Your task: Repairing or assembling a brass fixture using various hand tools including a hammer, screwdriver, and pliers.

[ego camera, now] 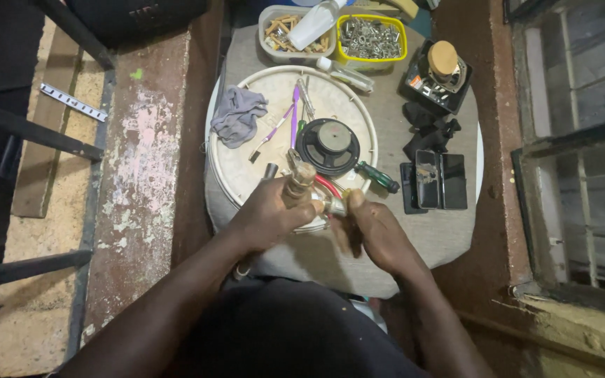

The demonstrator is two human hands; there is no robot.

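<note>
My left hand [269, 213] is closed around a worn wooden-handled tool [298, 180] that points up and away from me. My right hand [376, 231] grips a small metal part [333, 204] with a red wire [328, 185] looping out of it. Both hands meet over the near rim of a round cream tray [246, 183]. On the tray lie a black speaker cone [330, 144], a grey rag [238, 115], purple-handled tools [293, 115] and a green-handled screwdriver [379, 178].
A clear tub of brown pieces [279, 35] and a yellow tub of metal parts [370, 38] sit at the far edge. A black device with a round tan top [440, 75], black cloth [427, 133] and three dark phones [437, 180] lie right. A window frame [570, 140] bounds the right.
</note>
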